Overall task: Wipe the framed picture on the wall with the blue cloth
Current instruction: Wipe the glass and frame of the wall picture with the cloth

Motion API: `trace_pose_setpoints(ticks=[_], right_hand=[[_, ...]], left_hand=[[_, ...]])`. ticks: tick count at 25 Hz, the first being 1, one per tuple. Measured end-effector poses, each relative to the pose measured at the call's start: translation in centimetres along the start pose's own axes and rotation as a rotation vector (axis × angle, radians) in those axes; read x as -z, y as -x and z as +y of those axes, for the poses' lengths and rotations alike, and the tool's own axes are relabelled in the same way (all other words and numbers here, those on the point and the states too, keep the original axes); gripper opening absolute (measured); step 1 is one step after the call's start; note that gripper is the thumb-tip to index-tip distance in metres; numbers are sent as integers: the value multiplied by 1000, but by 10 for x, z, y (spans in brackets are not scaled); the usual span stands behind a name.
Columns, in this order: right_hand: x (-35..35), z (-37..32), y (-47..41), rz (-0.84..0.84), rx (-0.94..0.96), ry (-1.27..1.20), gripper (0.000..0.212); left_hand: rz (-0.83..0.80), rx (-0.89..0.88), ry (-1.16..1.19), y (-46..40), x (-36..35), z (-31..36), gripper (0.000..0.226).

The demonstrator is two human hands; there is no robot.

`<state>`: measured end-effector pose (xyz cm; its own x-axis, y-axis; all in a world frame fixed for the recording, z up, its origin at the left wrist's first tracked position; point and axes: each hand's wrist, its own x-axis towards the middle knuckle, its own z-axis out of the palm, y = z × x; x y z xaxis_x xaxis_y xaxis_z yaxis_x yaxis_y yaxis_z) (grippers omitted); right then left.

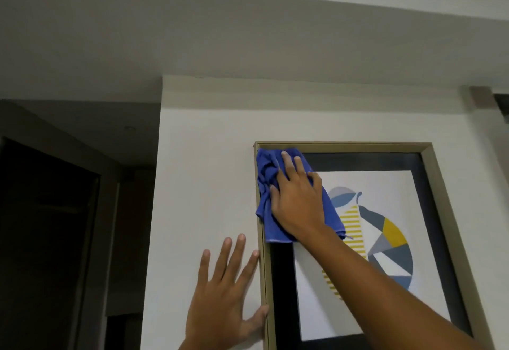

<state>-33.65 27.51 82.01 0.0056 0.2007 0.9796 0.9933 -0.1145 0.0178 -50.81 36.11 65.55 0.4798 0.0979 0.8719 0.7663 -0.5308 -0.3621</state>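
The framed picture [438, 200] hangs on the white wall, with a gold-beige frame, a black mat and an abstract blue, grey and yellow print. My right hand [298, 200] lies flat on the crumpled blue cloth [265, 181], pressing it against the glass at the picture's top left corner. The cloth covers that corner and hangs down past my wrist. My left hand [228, 291] rests flat on the wall just left of the frame, fingers spread, with the thumb and forefinger touching the frame's left edge.
The white wall [203, 156] ends at a corner on the left, beside a dark doorway [46, 239]. A grey ceiling soffit [248, 41] runs above. A dark fixture [501, 107] shows at the right edge.
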Motion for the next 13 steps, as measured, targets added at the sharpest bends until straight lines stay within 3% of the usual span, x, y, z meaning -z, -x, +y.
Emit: trace_pose_setpoints(ticks=[5,7,9,11,13], right_hand=[[-44,-10,171,-72,96,-18,54],[-44,-22,237,-156,-3,-221,59],[-33,-18,266,-211,32,-346,71],[-24,-3,252,-213,176,-43,72],[-16,16,204,-229,293,52,63]], left_hand=[[-2,-11,13,-1,3,2,90],[-32,4,14,-1,4,3,91],[-56,14,-5,-1,8,4,90],[-74,10,-16,-1,14,5,90],[-82,2,-3,-1,14,3,90]])
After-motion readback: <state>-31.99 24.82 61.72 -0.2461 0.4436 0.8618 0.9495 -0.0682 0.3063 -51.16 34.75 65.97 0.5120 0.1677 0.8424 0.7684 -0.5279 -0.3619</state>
